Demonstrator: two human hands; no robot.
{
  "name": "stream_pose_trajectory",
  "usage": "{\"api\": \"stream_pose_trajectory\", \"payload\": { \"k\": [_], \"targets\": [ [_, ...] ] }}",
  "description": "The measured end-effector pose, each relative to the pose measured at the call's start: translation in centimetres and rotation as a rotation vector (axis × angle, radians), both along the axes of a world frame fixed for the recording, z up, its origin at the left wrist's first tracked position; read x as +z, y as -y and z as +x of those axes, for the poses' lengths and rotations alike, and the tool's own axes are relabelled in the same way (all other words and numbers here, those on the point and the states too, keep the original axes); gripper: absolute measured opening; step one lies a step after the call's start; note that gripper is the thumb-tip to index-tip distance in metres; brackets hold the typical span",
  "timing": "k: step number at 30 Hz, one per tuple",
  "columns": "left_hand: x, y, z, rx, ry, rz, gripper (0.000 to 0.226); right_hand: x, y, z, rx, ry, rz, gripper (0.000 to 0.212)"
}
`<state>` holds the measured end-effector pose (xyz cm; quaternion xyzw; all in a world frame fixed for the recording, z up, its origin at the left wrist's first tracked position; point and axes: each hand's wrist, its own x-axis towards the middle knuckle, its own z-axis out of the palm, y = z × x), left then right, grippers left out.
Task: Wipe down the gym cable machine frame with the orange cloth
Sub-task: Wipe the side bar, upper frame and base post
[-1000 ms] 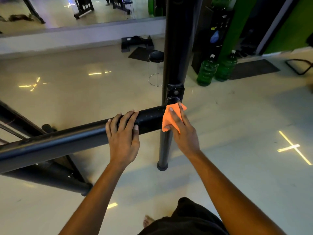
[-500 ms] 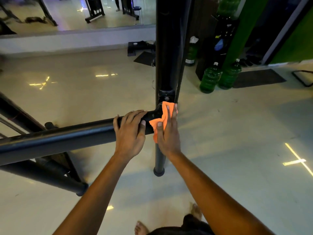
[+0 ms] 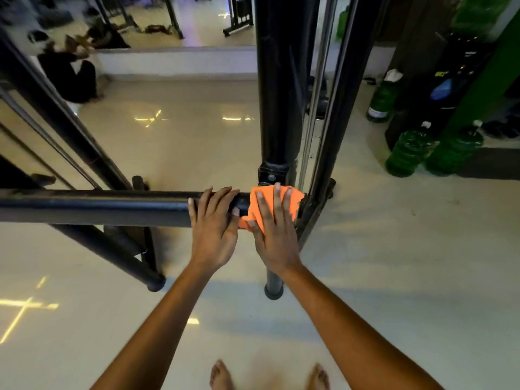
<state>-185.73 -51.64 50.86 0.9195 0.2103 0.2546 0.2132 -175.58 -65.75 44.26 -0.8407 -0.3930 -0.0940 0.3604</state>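
Note:
A black horizontal bar of the cable machine frame runs from the left edge to a thick black upright post. The orange cloth lies over the bar right at that joint. My right hand presses flat on the cloth with straight, spread fingers. My left hand rests on the bar just left of the cloth, its fingers draped over the top. The two hands almost touch.
A chrome guide rod and a second black upright stand right of the post. Slanted frame tubes cross at the left. Green water jugs stand at the right. My bare feet are on the glossy floor.
The view has shifted closer and further over the bar. My right hand has flattened over the cloth and turned it on the joint. My left hand stays on the bar.

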Motion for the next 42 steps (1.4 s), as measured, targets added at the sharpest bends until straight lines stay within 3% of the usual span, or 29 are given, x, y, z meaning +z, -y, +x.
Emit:
{"api": "stream_pose_trajectory", "payload": {
  "k": [5,11,19,24,27,31,36,42],
  "targets": [
    [-0.7,1.9,0.2,0.084,0.022,-0.047,0.046,-2.4,3.3,3.0,0.119,0.025,-0.115,0.079],
    [-0.7,3.1,0.7,0.154,0.029,-0.077,0.048,0.1,1.2,2.2,0.139,-0.072,0.029,0.074],
    [-0.7,4.5,0.9,0.174,-0.063,0.017,0.056,-0.6,4.2,5.6,0.233,0.076,0.016,0.067],
    [-0.8,6.4,1.6,0.142,-0.057,0.040,0.063,0.6,6.4,5.9,0.263,0.031,0.046,0.060],
    [-0.8,7.0,1.9,0.131,-0.033,0.047,0.060,1.3,8.4,6.0,0.231,-0.104,0.067,0.058],
    [0.1,8.2,2.9,0.076,-0.004,0.047,0.054,4.9,10.1,7.6,0.075,-0.334,0.201,0.047],
    [5.9,9.9,6.3,0.046,0.116,0.054,0.051,11.6,10.4,12.1,0.124,-0.266,0.323,0.052],
    [17.3,11.5,11.8,0.148,0.342,0.290,0.054,23.7,10.2,18.8,0.317,-0.036,0.526,0.039]
  ]
}}
